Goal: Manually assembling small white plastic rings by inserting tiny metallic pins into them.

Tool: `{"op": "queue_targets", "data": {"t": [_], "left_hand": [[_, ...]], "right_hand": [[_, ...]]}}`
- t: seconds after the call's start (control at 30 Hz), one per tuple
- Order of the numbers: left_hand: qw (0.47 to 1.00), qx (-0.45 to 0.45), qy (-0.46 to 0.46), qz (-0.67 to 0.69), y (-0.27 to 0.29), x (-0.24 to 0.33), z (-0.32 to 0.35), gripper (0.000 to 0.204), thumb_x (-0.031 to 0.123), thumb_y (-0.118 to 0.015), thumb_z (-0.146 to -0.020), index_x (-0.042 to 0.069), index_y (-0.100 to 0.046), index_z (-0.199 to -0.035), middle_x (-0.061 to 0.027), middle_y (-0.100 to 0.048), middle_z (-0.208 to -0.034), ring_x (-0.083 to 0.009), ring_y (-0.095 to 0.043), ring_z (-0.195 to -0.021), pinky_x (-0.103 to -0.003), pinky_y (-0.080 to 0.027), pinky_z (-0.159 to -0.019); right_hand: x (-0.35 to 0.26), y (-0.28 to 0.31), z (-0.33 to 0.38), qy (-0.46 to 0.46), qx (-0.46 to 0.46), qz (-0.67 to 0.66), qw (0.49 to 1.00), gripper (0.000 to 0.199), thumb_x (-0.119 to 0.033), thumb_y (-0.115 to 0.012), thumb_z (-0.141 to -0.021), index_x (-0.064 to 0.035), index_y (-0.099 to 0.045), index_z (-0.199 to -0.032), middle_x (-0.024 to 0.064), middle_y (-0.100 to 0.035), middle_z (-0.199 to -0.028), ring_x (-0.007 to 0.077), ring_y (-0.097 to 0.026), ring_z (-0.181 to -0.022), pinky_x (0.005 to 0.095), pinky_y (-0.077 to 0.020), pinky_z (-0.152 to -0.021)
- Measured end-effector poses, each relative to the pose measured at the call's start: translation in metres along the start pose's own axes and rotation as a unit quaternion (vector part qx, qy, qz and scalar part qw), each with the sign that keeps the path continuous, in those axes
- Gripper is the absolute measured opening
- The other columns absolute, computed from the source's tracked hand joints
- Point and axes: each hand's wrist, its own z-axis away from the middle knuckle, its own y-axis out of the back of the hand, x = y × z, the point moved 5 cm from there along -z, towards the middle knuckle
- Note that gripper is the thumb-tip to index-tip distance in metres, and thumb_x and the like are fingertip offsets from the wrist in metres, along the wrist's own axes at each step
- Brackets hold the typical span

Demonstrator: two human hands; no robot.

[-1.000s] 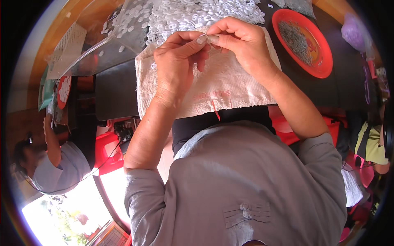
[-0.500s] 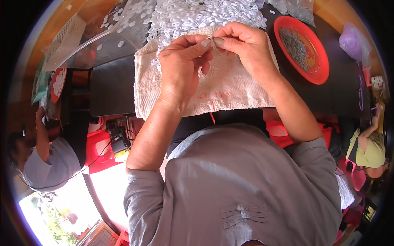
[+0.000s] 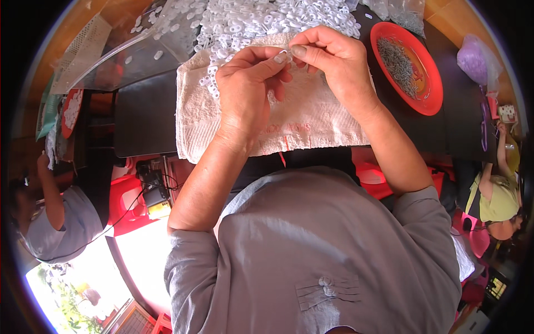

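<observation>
Over a beige towel point(image 3: 322, 108), my two hands work close together at their fingertips. My left hand point(image 3: 245, 92) pinches a small white plastic piece point(image 3: 285, 52) between thumb and forefinger, its other fingers curled beneath. Right beside it, my right hand point(image 3: 339, 64) has thumb and forefinger pressed together; whatever they hold is too small to make out. Beyond my hands spreads a heap of white plastic pieces point(image 3: 278, 18) with holes in them, some lying on the towel by my left hand. Small thin metal parts point(image 3: 396, 62) fill a red oval plate point(image 3: 435, 92) to the right.
The dark table point(image 3: 146, 119) runs under everything. A clear plastic sheet or tray point(image 3: 130, 67) with scattered white pieces stands at the left. Clear bags point(image 3: 405, 15) lie at the back right, a purple bag point(image 3: 473, 61) farther right. Other people sit at both sides.
My right fingertips have drawn slightly away from the left ones, and the white piece shows more plainly. The whole view has shifted a little.
</observation>
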Motion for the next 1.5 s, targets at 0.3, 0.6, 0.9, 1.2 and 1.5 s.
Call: {"op": "queue_targets", "data": {"t": [0.3, 0.6, 0.9, 1.2, 1.5], "left_hand": [[1.0, 0.008, -0.003, 0.001, 0.001, 0.0, 0.0, 0.01, 0.002, -0.06, -0.089, -0.006, -0.06, -0.096, -0.0121, -0.064, -0.078, -0.0149, -0.06, -0.061, -0.024, -0.043, -0.048], [0.999, 0.024, -0.018, 0.011, 0.0, 0.001, 0.001, 0.004, -0.002, -0.062, -0.086, -0.005, -0.061, -0.087, -0.0113, -0.064, -0.075, -0.0124, -0.057, -0.056, -0.023, -0.041, -0.044], [0.999, 0.038, -0.033, 0.01, 0.0, -0.001, 0.002, 0.004, -0.003, -0.063, -0.084, -0.005, -0.06, -0.087, -0.0105, -0.063, -0.076, -0.0125, -0.057, -0.056, -0.023, -0.041, -0.044], [0.995, 0.044, -0.085, 0.001, 0.001, 0.006, 0.005, 0.004, -0.008, -0.062, -0.081, -0.005, -0.06, -0.084, -0.0101, -0.063, -0.07, -0.0113, -0.056, -0.052, -0.021, -0.039, -0.043], [0.995, 0.046, -0.085, -0.014, 0.0, 0.005, 0.005, 0.004, -0.004, -0.063, -0.083, -0.005, -0.061, -0.087, -0.0119, -0.064, -0.073, -0.0125, -0.058, -0.055, -0.021, -0.039, -0.043]], "right_hand": [[-0.001, 0.0, 0.001, 0.054, -0.012, 0.068, 0.996, 0.01, -0.006, -0.061, -0.09, -0.0005, -0.066, -0.097, 0.0011, -0.066, -0.087, 0.0051, -0.058, -0.077, 0.0198, -0.0448, -0.064], [-0.002, -0.001, 0.002, 0.068, 0.005, 0.089, 0.994, 0.008, -0.006, -0.06, -0.09, -0.0015, -0.065, -0.096, -0.0003, -0.067, -0.088, 0.0043, -0.058, -0.077, 0.0193, -0.0452, -0.063], [0.0, -0.002, 0.003, 0.098, 0.001, 0.125, 0.987, 0.007, -0.006, -0.062, -0.089, -0.0004, -0.064, -0.093, -0.0009, -0.065, -0.08, 0.0044, -0.056, -0.07, 0.0192, -0.0446, -0.06], [-0.005, -0.013, 0.007, 0.003, -0.017, 0.023, 1.0, 0.007, -0.007, -0.062, -0.089, -0.0011, -0.065, -0.089, -0.0018, -0.062, -0.074, 0.0035, -0.053, -0.064, 0.0182, -0.0389, -0.054], [-0.009, -0.002, 0.004, 0.118, 0.004, 0.122, 0.986, 0.006, -0.004, -0.06, -0.09, 0.0003, -0.063, -0.093, -0.0004, -0.063, -0.08, 0.0064, -0.056, -0.073, 0.0205, -0.0456, -0.066]]}}
